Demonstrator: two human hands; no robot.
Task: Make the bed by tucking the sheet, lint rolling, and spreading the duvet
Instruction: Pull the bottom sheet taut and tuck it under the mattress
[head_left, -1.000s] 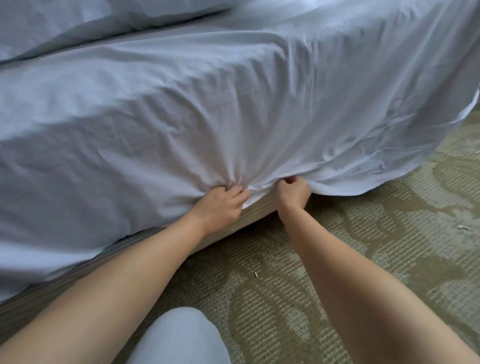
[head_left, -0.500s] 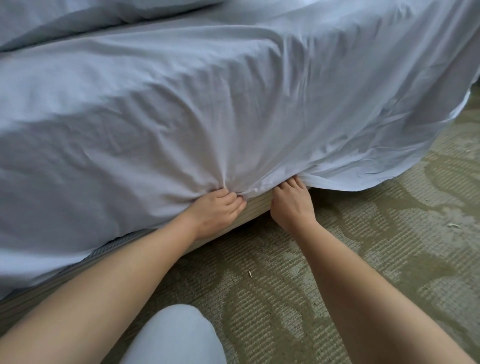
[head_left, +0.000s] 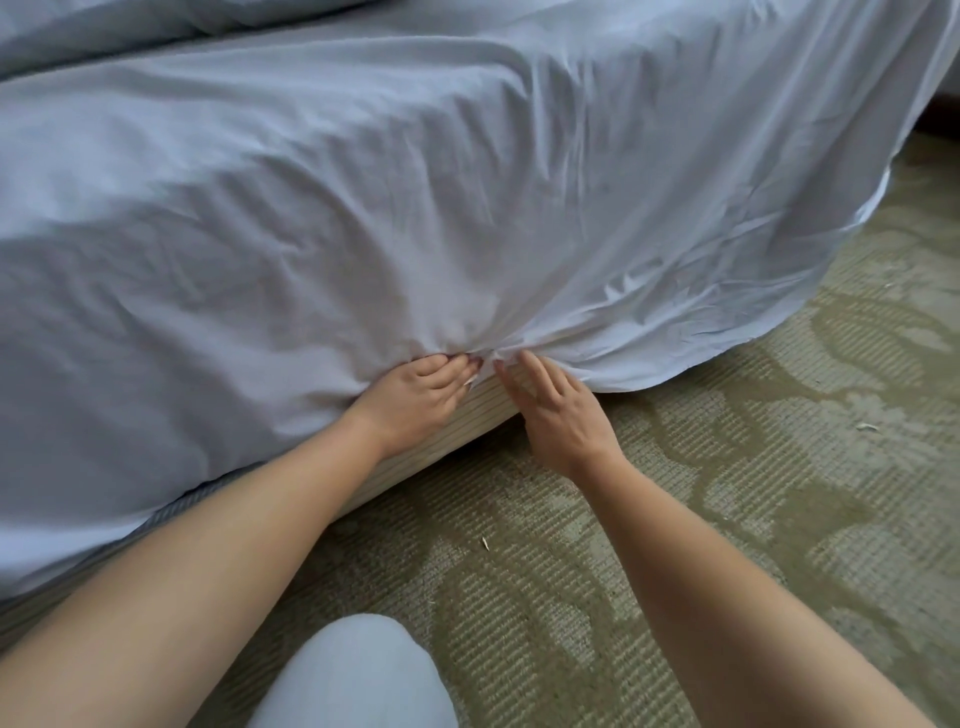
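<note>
Head view: pale blue sheet (head_left: 415, 218) drapes over the bed side and fills the upper frame. Its lower edge is tucked in at left; at right it hangs loose, the hem reaching the carpet (head_left: 727, 519). Left hand (head_left: 415, 400) has fingers curled into the bunched fabric at the bottom of the mattress side, fingertips buried in the folds, gripping the sheet. Right hand (head_left: 563, 415) sits just beside it, fingers nearly straight, tips touching the sheet hem where the creases gather; holds nothing. Striped bed base (head_left: 467, 421) shows under the hands and runs down-left beneath the left forearm. Duvet (head_left: 130, 26) is piled at top left on the bed. A knee in light fabric (head_left: 358, 675) is at bottom centre. Patterned green carpet carries small bits of litter (head_left: 486, 544).
</note>
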